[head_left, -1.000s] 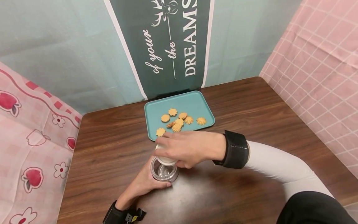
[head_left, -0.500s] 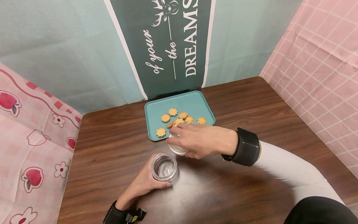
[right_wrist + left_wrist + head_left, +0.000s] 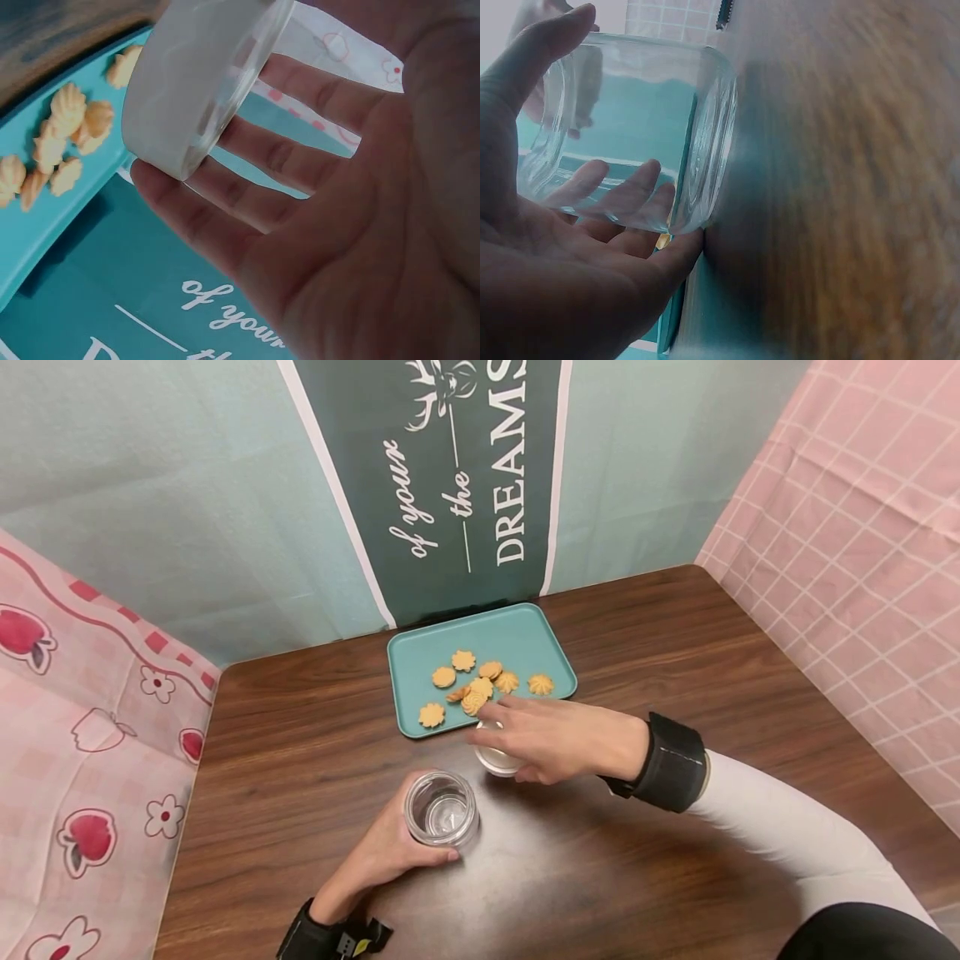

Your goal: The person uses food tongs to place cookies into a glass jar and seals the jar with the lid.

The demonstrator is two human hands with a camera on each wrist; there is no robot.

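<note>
The brown wooden worktop (image 3: 675,635) fills the head view, walled by pink patterned cloths and a dark banner (image 3: 450,468) at twelve o'clock; only this view shows the whole layout; the teal tray (image 3: 517,639) lies flat against the banner's foot, with the cookies (image 3: 480,689) clustered toward its near edge; the clear glass jar (image 3: 441,808) stands upright and uncapped on the worktop at seven o'clock from the tray, well inside the near half; the white lid (image 3: 498,758) sits just off the tray's near edge, at two o'clock from the jar and apart from it. The left wrist view alone shows through the jar's wall (image 3: 630,127): the fingers (image 3: 619,187) lie behind the glass and the thumb rests along its upper side, so the left hand (image 3: 386,847) is wrapped round the jar, forearm coming in from six o'clock. The right wrist view alone shows the underside of the grip: the lid (image 3: 199,75) is tilted and pinched at its rim by the fingertips (image 3: 161,180) of the right hand (image 3: 558,739), fingers spread and fairly straight, palm down, forearm reaching in from four o'clock.
</note>
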